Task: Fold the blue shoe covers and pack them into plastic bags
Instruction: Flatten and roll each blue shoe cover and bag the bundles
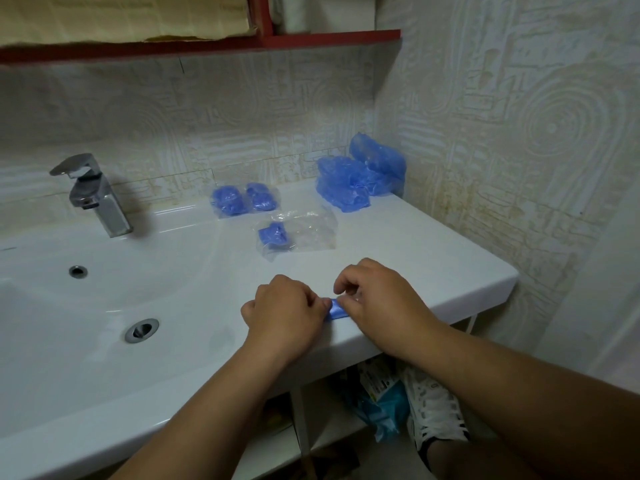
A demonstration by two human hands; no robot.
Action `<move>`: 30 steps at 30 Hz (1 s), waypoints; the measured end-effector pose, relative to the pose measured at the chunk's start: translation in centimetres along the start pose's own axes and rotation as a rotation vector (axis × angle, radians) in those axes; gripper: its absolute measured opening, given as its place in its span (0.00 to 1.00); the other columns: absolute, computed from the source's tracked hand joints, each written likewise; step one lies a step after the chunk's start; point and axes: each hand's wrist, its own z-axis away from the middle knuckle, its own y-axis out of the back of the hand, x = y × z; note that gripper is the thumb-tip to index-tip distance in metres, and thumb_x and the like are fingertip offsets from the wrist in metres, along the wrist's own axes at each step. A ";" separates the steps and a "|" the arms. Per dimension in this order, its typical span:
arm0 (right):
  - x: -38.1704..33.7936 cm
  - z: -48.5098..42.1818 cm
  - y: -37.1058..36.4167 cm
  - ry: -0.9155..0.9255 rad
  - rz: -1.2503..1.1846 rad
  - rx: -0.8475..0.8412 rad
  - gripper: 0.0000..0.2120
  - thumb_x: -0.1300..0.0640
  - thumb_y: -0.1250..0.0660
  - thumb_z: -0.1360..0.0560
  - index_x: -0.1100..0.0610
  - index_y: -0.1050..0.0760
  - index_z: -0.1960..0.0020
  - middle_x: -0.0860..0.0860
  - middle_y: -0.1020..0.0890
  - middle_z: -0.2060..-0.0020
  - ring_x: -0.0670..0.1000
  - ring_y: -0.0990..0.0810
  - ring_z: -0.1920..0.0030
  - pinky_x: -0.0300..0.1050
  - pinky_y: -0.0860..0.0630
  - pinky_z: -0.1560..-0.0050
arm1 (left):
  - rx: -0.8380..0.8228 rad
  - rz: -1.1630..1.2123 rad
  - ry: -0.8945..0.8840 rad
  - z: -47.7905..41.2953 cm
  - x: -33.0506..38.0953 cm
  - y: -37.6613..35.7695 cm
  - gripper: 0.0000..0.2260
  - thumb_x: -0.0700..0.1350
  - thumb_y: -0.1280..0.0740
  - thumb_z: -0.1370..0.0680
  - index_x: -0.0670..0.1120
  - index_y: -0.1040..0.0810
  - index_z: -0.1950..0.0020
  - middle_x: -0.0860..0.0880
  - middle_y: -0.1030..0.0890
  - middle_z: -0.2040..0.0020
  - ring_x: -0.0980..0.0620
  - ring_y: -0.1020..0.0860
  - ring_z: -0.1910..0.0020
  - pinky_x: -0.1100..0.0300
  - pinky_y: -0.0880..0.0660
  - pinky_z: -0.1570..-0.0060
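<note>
A small folded blue shoe cover lies on the white sink counter near its front edge. My left hand and my right hand pinch it from either side with curled fingers, hiding most of it. Behind them lies a clear plastic bag with one folded blue cover inside at its left end. Farther back sits a second bag holding two folded covers. A loose pile of unfolded blue shoe covers rests in the back corner against the wall.
The basin with its drain and overflow hole lies to the left, with a chrome faucet behind it. A red shelf hangs overhead. Below the counter are packages and my white shoe.
</note>
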 end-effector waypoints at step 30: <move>-0.1 -0.8 2.7 -0.156 -0.204 0.107 0.05 0.54 0.33 0.22 0.52 0.18 0.53 0.46 0.18 0.62 0.47 0.20 0.61 0.44 0.23 0.56 | 0.125 0.064 -0.477 -4.2 -5.5 1.4 0.24 0.51 0.25 0.29 0.54 0.25 0.34 0.53 0.27 0.47 0.51 0.28 0.47 0.57 0.27 0.43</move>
